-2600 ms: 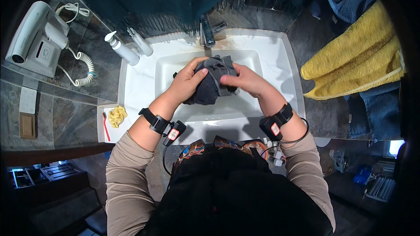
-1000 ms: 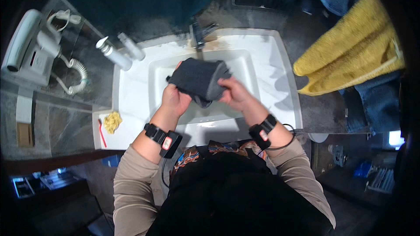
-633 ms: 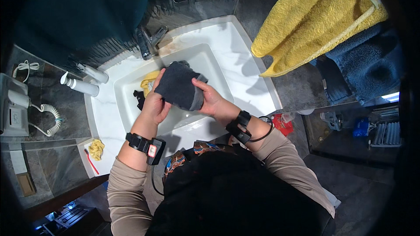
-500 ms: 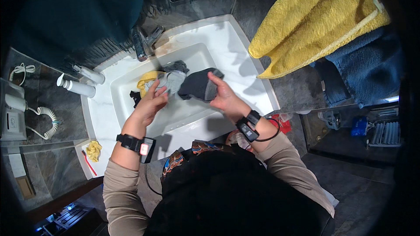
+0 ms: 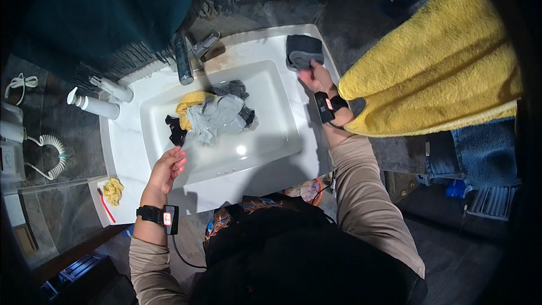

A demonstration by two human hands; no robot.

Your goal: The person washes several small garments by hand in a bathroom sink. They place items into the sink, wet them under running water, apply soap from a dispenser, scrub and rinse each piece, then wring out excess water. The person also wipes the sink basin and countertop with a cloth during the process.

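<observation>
A dark grey garment (image 5: 304, 49), folded and with a lighter grey band, lies on the white counter at the far right corner of the sink. My right hand (image 5: 317, 77) is at its near edge, the thumb against the cloth; the other fingers are blurred. Over the near left rim of the basin (image 5: 271, 141), my left hand (image 5: 166, 170) is empty, its fingers loosely bent and apart. In the basin lies a heap of clothes: a light grey piece (image 5: 214, 116), a yellow piece (image 5: 192, 100), a black piece (image 5: 176, 131) and a dark grey piece (image 5: 230, 89).
A tap (image 5: 183, 59) stands behind the basin, with white pump bottles (image 5: 96, 106) to its left. A large yellow towel (image 5: 429, 79) hangs beside my right wrist, near blue cloth (image 5: 485, 152). A crumpled yellow cloth (image 5: 113, 191) and red toothbrush (image 5: 106, 208) lie at the left.
The dark grey garment has moved from above the basin to the far right counter corner, along with my right hand. My left hand has drawn back toward the near left rim.
</observation>
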